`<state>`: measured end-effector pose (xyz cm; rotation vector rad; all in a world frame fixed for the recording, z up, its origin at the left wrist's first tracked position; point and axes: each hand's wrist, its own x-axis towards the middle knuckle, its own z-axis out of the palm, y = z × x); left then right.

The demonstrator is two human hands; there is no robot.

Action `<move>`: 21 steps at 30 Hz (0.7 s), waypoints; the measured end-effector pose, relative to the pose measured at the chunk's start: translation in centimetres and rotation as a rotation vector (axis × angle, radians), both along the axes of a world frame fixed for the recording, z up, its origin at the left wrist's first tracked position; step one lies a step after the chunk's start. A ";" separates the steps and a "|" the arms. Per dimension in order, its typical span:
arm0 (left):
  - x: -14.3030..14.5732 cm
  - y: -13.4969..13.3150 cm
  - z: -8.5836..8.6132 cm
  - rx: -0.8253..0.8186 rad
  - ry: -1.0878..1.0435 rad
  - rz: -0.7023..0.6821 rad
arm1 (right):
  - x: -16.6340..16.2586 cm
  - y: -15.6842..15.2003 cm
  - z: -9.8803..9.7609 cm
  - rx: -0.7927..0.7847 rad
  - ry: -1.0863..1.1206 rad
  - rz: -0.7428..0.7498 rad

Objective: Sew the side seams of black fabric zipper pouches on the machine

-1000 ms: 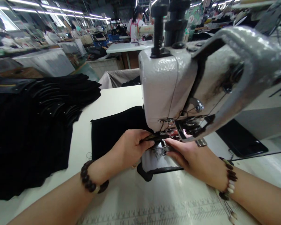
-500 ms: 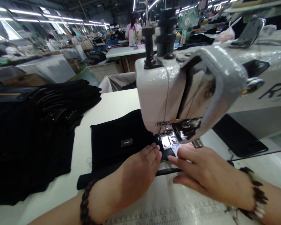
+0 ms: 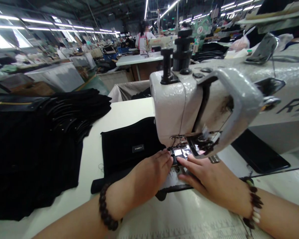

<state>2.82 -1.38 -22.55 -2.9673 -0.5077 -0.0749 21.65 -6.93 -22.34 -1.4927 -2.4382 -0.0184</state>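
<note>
A black fabric piece (image 3: 118,161) with a small rectangular label (image 3: 138,148) lies on the sewing machine bed, its right end at the presser foot (image 3: 173,152). My left hand (image 3: 149,172) rests flat on that piece, fingers together and stretched toward the foot. Just right of the foot, my right hand (image 3: 209,176) has its fingers extended, index fingertip on a narrow black strip (image 3: 174,162) edged with gold-coloured teeth. The sewing machine head (image 3: 171,109) stands above, its lit needle area partly hidden by its own parts and my fingers.
A tall stack of black garment pieces (image 3: 35,142) covers the left of the table. A black phone (image 3: 261,152) lies under the machine arm. Ruler markings (image 3: 179,232) run along the front edge. Behind, a person (image 3: 144,38) is near another machine.
The black strip has moved further under the foot, and my right fingers have shifted left, closer to my left hand. The view has tilted slightly.
</note>
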 end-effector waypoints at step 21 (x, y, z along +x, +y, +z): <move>0.3 0.9 0.6 -0.182 0.066 0.072 | 0.0 0.4 0.0 -0.089 0.065 -0.002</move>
